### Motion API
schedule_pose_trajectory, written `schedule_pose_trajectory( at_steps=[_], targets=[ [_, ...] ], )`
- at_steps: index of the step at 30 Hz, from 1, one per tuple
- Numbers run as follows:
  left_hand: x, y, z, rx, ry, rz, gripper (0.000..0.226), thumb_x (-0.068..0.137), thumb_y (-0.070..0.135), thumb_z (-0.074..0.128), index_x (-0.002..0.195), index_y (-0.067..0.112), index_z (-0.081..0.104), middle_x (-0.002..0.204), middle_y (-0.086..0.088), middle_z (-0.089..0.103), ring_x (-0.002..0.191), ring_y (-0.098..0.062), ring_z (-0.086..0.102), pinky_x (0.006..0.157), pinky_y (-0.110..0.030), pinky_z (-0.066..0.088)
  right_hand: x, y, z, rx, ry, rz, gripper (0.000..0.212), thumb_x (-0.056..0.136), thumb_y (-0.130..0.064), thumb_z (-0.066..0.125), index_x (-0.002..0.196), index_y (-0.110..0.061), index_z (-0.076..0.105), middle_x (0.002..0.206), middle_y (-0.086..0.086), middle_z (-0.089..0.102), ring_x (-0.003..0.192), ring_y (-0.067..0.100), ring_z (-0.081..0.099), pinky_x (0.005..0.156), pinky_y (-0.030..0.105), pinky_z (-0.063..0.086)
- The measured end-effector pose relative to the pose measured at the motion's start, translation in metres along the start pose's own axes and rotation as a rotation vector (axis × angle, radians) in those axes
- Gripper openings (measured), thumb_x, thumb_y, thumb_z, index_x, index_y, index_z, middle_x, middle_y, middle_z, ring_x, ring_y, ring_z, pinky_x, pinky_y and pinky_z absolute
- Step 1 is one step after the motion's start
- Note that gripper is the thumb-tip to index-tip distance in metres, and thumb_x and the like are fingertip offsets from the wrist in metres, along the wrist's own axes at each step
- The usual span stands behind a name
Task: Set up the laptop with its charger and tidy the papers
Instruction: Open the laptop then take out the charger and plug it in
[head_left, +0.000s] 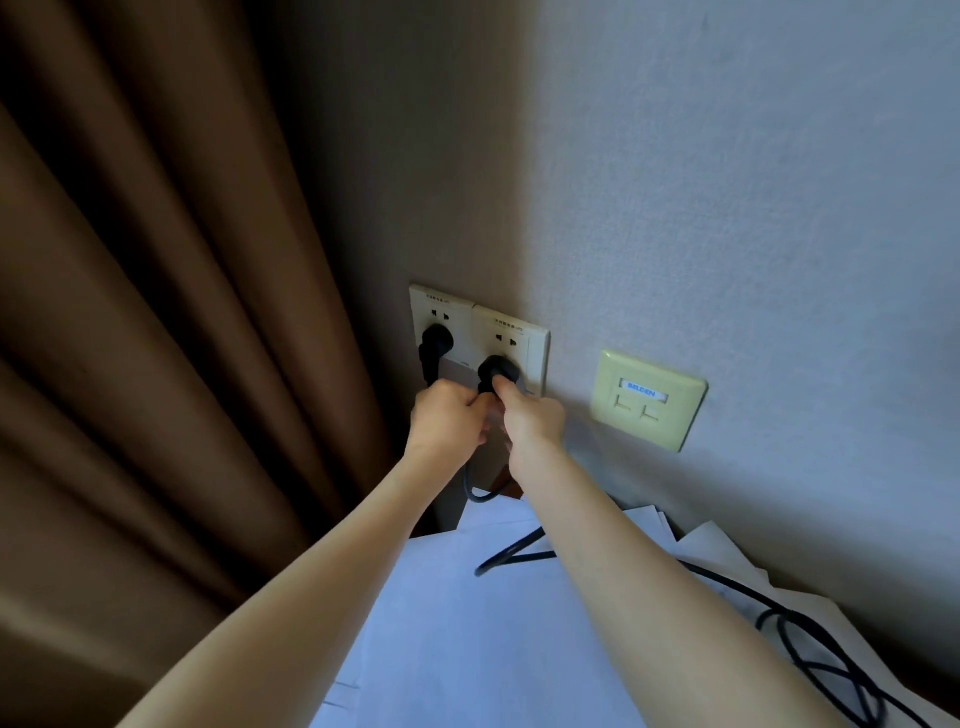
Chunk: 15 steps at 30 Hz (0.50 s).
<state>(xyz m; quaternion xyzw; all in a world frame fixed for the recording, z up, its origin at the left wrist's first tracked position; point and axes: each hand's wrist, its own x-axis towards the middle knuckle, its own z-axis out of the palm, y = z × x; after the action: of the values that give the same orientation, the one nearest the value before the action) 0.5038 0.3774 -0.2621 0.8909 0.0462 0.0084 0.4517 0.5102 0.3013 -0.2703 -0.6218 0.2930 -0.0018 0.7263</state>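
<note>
As right hand (535, 418) grips plug (497, 367), curtain (208, 364) seemingly crowds left hand (448, 418).

both hands meet at the right wall socket (511, 332), where a black charger plug (497, 370) sits against the plate. the right hand (535, 418) pinches the plug, thumb on its face; the left hand (451, 418) curls round the charger cable (511, 559) just below it. the cable runs down over loose white papers (467, 623). a second black plug (436, 340) fills the left socket (439, 306), beside a brown curtain (156, 312); a cream data plate (649, 400) sits further right
</note>
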Motion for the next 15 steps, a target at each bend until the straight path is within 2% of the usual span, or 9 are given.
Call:
schedule_pose_trajectory(
  at_steps=[2,4,7,9,11,13,15],
  targets=[
    [0.003,0.0,0.0,0.029,0.031,0.009,0.032,0.095,0.023,0.053,0.079,0.0,0.069,0.07,-0.01,0.066,0.064,-0.018,0.065,0.074,-0.031,0.056,0.003,0.0,0.0,0.023,-0.005,-0.015,0.036,0.085,-0.024,0.066,0.056,-0.012,0.047,0.056,0.002,0.048,0.051,0.014,0.042,0.053,0.027,0.035],
    [0.007,0.004,0.0,0.084,0.061,0.029,0.033,0.095,0.023,0.051,0.081,-0.001,0.069,0.073,-0.012,0.068,0.071,-0.022,0.068,0.077,-0.034,0.057,0.004,-0.003,0.002,0.055,0.0,-0.006,0.036,0.087,-0.021,0.064,0.058,-0.011,0.046,0.057,0.002,0.048,0.052,0.013,0.044,0.055,0.026,0.038],
    [0.01,0.008,0.003,0.15,0.081,0.044,0.034,0.096,0.023,0.049,0.084,-0.002,0.069,0.078,-0.016,0.07,0.076,-0.027,0.069,0.079,-0.038,0.057,0.005,-0.01,0.003,0.069,0.001,0.035,0.034,0.086,-0.022,0.065,0.06,-0.01,0.046,0.059,0.003,0.05,0.05,0.014,0.043,0.048,0.024,0.034],
    [0.011,0.008,0.005,0.174,0.069,0.034,0.033,0.096,0.024,0.049,0.088,-0.002,0.068,0.084,-0.017,0.069,0.08,-0.028,0.068,0.081,-0.038,0.056,0.008,-0.013,-0.003,0.011,-0.056,0.084,0.027,0.085,-0.023,0.065,0.067,-0.009,0.05,0.068,0.005,0.056,0.052,0.014,0.044,0.05,0.024,0.036],
    [0.012,0.012,0.003,0.267,0.039,0.03,0.033,0.097,0.025,0.047,0.092,-0.001,0.066,0.09,-0.017,0.068,0.084,-0.028,0.066,0.078,-0.033,0.053,0.004,-0.019,-0.014,-0.054,-0.143,0.11,0.013,0.089,-0.019,0.059,0.082,-0.009,0.056,0.074,0.003,0.061,0.054,0.01,0.046,0.05,0.023,0.038],
    [0.01,0.02,-0.002,0.465,-0.025,0.057,0.03,0.099,0.023,0.043,0.105,0.0,0.062,0.102,-0.016,0.066,0.094,-0.027,0.064,0.074,-0.029,0.047,-0.002,-0.025,-0.027,-0.174,-0.174,0.028,0.006,0.091,-0.012,0.054,0.091,-0.008,0.058,0.07,0.0,0.061,0.052,0.007,0.046,0.042,0.016,0.037],
    [-0.001,0.031,-0.003,0.635,-0.06,0.102,0.031,0.099,0.02,0.04,0.119,0.0,0.053,0.116,-0.018,0.059,0.106,-0.029,0.058,0.081,-0.031,0.046,-0.01,-0.028,-0.042,-0.288,-0.123,-0.144,0.015,0.09,-0.007,0.052,0.091,-0.001,0.065,0.07,0.007,0.064,0.052,0.008,0.047,0.046,0.014,0.039]
  ],
)
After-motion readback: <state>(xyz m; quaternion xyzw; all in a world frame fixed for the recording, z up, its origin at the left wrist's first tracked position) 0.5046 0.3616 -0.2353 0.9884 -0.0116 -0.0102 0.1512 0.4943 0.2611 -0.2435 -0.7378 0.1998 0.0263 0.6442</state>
